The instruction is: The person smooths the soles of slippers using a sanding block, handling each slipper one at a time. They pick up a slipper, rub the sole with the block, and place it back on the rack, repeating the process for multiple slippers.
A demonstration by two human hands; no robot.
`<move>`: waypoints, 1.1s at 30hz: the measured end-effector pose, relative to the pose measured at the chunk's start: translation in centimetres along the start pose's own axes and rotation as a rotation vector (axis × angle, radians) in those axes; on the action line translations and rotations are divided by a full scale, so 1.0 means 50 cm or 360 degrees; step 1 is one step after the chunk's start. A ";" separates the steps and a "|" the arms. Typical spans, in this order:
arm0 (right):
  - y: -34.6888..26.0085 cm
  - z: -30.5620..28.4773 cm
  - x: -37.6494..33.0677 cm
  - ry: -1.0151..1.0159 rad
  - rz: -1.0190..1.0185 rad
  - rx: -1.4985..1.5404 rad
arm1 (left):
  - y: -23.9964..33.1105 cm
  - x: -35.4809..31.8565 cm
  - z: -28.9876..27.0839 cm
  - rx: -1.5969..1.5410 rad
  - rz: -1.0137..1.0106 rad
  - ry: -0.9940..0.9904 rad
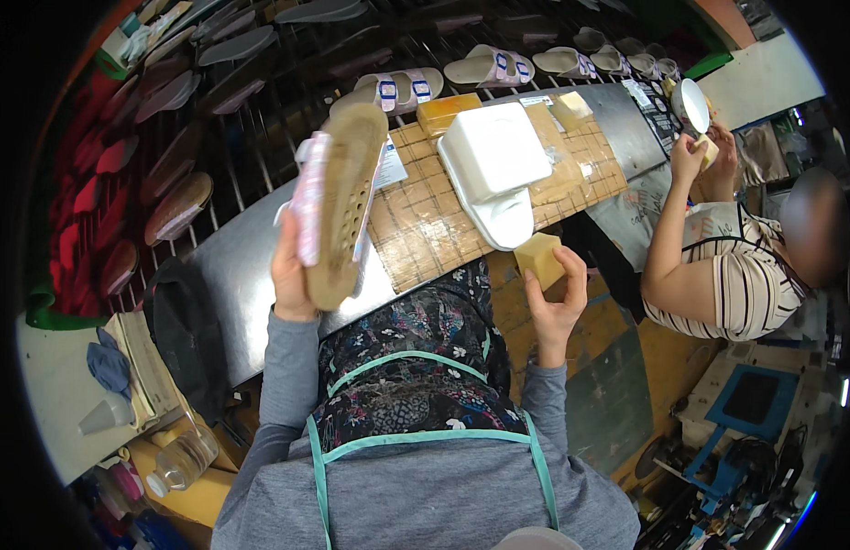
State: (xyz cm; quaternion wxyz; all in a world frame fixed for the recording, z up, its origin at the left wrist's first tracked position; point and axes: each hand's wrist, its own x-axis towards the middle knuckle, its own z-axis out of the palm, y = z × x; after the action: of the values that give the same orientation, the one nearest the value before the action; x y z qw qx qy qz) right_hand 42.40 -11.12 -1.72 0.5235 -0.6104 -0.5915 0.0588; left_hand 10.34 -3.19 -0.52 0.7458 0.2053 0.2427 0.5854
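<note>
Holding a blurred sandal (344,202), the left hand (292,275) is partly hidden.

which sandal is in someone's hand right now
The tan, pink-strapped sandal gripped in the person's left hand; no hand touches the other sandals.

Mat (408,247) on bench (246,266); container (498,151) on mat. Sandal (342,202) in left hand (291,282), left of container. Sponge (541,260) in right hand (559,298), before container. Block (446,115), perhaps another sponge, behind container. Sandal row (397,90) behind bench. Co-worker (755,284) right.
</note>
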 end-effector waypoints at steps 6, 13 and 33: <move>-0.001 0.049 0.046 0.0019 -0.0148 -0.0296 | -0.008 -0.057 0.010 -0.0767 -0.0126 -0.0284; 0.004 0.052 0.058 -0.0134 -0.0229 -0.0547 | -0.026 -0.063 -0.009 -0.0701 -0.0202 0.0049; -0.189 0.120 0.068 -0.0461 -0.0139 0.1383 | -0.057 -0.040 0.079 -0.0407 -0.0269 -0.0286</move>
State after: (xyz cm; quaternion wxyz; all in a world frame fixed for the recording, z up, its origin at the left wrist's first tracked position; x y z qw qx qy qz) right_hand 33.01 -7.40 4.17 0.6450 -0.2942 -0.6042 0.3639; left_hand 14.54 -5.87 1.19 0.8312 0.1391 0.1149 0.5259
